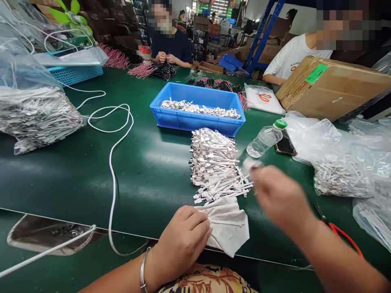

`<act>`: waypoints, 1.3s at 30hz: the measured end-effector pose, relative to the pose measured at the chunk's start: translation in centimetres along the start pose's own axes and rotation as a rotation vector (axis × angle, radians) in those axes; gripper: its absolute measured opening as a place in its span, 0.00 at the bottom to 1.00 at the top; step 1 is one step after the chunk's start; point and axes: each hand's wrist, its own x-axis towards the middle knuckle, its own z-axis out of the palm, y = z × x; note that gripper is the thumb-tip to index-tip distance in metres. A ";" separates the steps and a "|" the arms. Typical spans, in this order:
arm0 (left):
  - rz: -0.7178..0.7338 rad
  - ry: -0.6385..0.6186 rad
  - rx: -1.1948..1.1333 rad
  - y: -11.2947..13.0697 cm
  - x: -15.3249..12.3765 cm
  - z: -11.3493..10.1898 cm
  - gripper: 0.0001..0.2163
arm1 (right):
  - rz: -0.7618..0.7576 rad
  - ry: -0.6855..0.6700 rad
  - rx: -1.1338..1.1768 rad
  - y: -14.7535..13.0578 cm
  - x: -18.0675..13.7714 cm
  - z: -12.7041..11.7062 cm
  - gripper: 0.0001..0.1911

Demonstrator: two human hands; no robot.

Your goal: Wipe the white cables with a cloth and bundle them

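"What's under your left hand?"

"A cloth (229, 230), at my 12, hanging over the bench (131, 183) edge. My left hand (180, 244) lies on it, fingers (195, 217) together and pressing down on the fold. A thin white strip (227, 222) lies along the cloth just beside them."

"And your right?"

"My right hand (281, 199) is up at my 1, badly blurred. There's a pale scrap (252, 165) at its fingertips (258, 173), but I can't tell whether they're apart or pinched on it."

"Where's the rest of the stuff?"

"A pile of strips (214, 162) sits at my 12, its near end touching the cloth. Past it, a blue crate (195, 122) holds more. A plastic bag of them (339, 177) lies at my 2, another (36, 118) at my 10. Red-handled snips (340, 234) lie at my 2, near my right arm."

"What step are you on?"

"I'd judge it's one strip at a time, worked in the cloth. The next move calls for my left fingers to keep their pressure while my right hand gets a clean hold."
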 end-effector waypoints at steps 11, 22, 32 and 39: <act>-0.010 -0.045 0.022 0.1 0.0 -0.3 0.08 | -0.260 -0.413 0.113 -6.8 -7.2 3.0 0.09; 0.012 -0.069 0.032 -0.1 0.1 -0.3 0.08 | -0.270 -0.445 0.179 -6.2 -6.8 2.8 0.08; 0.008 -0.019 0.048 0.1 0.2 -0.3 0.07 | -0.210 -0.455 0.174 -6.7 -6.9 3.0 0.08; 0.022 -0.007 0.027 0.3 0.5 -0.9 0.06 | -0.039 -0.426 0.161 -2.6 -8.3 0.2 0.09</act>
